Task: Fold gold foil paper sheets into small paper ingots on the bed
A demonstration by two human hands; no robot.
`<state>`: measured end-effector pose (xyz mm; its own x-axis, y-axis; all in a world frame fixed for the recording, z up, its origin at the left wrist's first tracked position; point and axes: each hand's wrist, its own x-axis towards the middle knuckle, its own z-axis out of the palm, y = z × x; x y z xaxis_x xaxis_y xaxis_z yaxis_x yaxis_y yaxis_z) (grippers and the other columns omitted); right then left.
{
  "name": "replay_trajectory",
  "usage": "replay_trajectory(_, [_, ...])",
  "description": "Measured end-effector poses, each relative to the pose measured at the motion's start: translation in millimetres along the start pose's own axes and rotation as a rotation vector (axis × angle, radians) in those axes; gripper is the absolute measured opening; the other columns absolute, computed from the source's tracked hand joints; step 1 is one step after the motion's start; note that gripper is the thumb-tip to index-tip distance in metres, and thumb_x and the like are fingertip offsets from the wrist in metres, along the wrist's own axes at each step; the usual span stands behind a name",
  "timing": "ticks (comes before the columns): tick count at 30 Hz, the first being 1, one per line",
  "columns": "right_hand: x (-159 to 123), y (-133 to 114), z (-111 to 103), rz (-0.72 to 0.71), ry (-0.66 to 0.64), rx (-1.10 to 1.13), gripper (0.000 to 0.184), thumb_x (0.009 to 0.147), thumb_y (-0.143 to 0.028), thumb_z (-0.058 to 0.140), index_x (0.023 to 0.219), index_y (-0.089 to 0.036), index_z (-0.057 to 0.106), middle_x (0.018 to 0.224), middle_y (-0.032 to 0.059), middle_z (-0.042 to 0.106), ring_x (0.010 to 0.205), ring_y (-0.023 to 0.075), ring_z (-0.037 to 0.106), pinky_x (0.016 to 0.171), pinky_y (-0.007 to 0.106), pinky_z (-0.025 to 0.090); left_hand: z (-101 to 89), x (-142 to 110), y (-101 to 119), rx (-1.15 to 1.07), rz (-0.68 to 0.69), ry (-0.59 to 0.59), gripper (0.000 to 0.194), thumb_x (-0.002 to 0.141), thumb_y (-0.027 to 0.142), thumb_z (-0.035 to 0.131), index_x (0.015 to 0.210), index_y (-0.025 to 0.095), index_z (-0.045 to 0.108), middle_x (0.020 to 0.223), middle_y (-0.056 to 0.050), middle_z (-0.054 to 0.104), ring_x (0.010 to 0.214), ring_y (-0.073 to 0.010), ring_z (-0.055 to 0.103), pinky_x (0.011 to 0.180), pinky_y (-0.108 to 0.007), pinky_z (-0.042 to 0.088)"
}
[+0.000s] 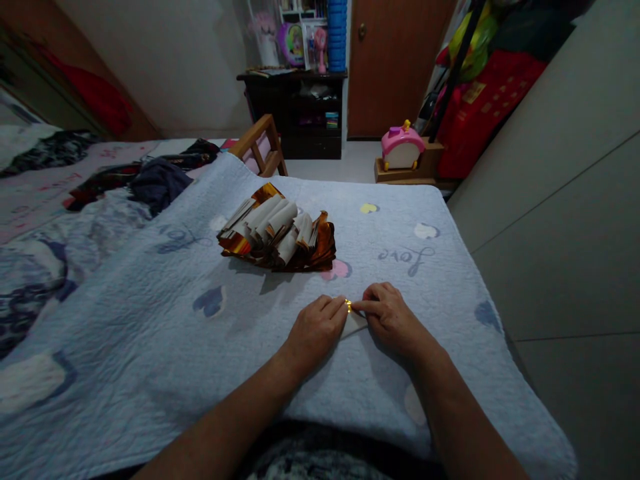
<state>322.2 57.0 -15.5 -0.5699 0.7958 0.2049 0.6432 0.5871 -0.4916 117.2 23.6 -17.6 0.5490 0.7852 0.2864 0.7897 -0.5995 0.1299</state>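
The person's left hand (319,323) lies palm down, its fingers close together, along the left edge of a small pale sheet of paper with a shiny gold patch (356,324). This sheet rests on a pale blue quilted cover printed with hearts and lettering (260,347), directly in front of the person. The right hand (389,315) meets the sheet from the three o'clock side, index finger stretched toward the gold patch and the other fingers bent; both thumbs are hidden, so whether either hand pinches the paper cannot be told.

Between ten and eleven o'clock from the hands, well apart from them, sits a loose heap of curled grey-white and shiny copper-gold paper sheets (280,233), on the same cover. A crumpled dark cloth (161,183) lies farther off at ten o'clock. Beyond the cover, a dark wooden shelf unit (295,123) stands between eleven and twelve o'clock, and a pink-and-white arched plastic toy (403,148) between twelve and one.
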Motion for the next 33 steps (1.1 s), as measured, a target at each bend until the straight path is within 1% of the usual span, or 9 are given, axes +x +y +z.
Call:
replay_trajectory(7, [-2.9,4.7,-7.4,-0.011,-0.033,0.058,0.042,0.086,0.0,0.057,0.105,-0.03,0.079,0.093,0.0065,0.06,0.093,0.0223,0.05,0.086,0.038,0.045,-0.3,-1.6,-0.9,-0.003,0.005,0.013,0.016,0.098,0.016,0.055,0.11,0.014,0.066,0.113,-0.009,0.071,0.09,-0.0222,0.06,0.078,-0.036,0.059])
replay_trajectory(14, [-5.7,6.3,-13.3,-0.006,-0.039,0.103,0.044,0.083,0.002,0.054,0.1,-0.029,0.079,0.096,0.0068,0.061,0.095,0.0224,0.052,0.088,0.038,0.046,-2.8,-1.8,-0.4,-0.028,-0.007,-0.016,0.02,0.098,0.015,0.054,0.114,0.014,0.065,0.114,-0.01,0.071,0.093,-0.0228,0.06,0.079,-0.037,0.058])
replay_trajectory(17, [-5.8,8.2,-15.0,-0.003,-0.033,0.142,0.039,0.082,0.002,0.053,0.091,-0.025,0.079,0.096,0.0065,0.063,0.096,0.022,0.054,0.089,0.038,0.046,0.0,-3.7,-1.9,-0.041,-0.001,-0.014,0.022,0.097,0.015,0.056,0.117,0.013,0.064,0.117,-0.01,0.071,0.094,-0.0234,0.06,0.08,-0.038,0.058])
replay_trajectory(20, [-5.0,9.6,-15.1,0.017,0.018,0.206,0.032,0.081,0.002,0.051,0.087,-0.02,0.075,0.097,0.0068,0.066,0.097,0.0213,0.057,0.09,0.037,0.046,5.1,-6.0,-5.5,-0.1,0.005,0.043,0.023,0.096,0.015,0.057,0.118,0.014,0.064,0.122,-0.01,0.07,0.096,-0.0231,0.06,0.083,-0.037,0.057])
replay_trajectory(23, [-2.0,5.4,-11.4,0.047,0.07,0.237,0.029,0.086,-0.001,0.049,0.096,-0.018,0.07,0.096,0.0066,0.066,0.094,0.0199,0.059,0.087,0.034,0.047,8.8,-6.8,-9.8,-0.191,-0.019,0.123,0.022,0.096,0.013,0.057,0.116,0.015,0.066,0.12,-0.009,0.071,0.1,-0.0224,0.059,0.087,-0.037,0.056])
replay_trajectory(24, [-0.5,2.5,-9.1,0.073,0.083,0.225,0.025,0.089,-0.005,0.05,0.098,-0.018,0.069,0.095,0.0066,0.066,0.093,0.0197,0.06,0.086,0.034,0.047,9.3,-6.6,-11.0,-0.22,-0.029,0.14,0.023,0.095,0.012,0.058,0.116,0.016,0.066,0.118,-0.009,0.071,0.101,-0.0224,0.058,0.088,-0.037,0.055])
replay_trajectory(26, [2.6,-4.4,-3.3,0.148,0.076,0.15,0.015,0.094,-0.014,0.053,0.092,-0.018,0.068,0.09,0.0062,0.064,0.089,0.0205,0.058,0.082,0.034,0.046,9.2,-6.1,-12.9,-0.271,-0.042,0.164,0.024,0.094,0.01,0.059,0.115,0.017,0.067,0.116,-0.009,0.071,0.102,-0.0228,0.058,0.089,-0.038,0.055])
replay_trajectory(29, [6.6,-13.6,6.7,0.213,0.075,0.006,0.011,0.093,-0.021,0.059,0.084,-0.018,0.066,0.09,0.007,0.061,0.089,0.0224,0.055,0.081,0.035,0.044,8.1,-5.6,-14.3,-0.327,-0.063,0.192,0.024,0.093,0.009,0.059,0.115,0.017,0.068,0.115,-0.01,0.07,0.104,-0.0234,0.057,0.09,-0.039,0.054])
replay_trajectory(33, [9.4,-18.9,16.5,0.253,0.083,-0.074,0.007,0.09,-0.02,0.065,0.083,-0.019,0.063,0.088,0.0058,0.059,0.088,0.0229,0.053,0.079,0.035,0.04,7.7,-5.8,-14.3,-0.373,-0.145,0.225,0.023,0.093,0.011,0.06,0.113,0.017,0.067,0.115,-0.011,0.068,0.105,-0.0241,0.058,0.092,-0.041,0.053])
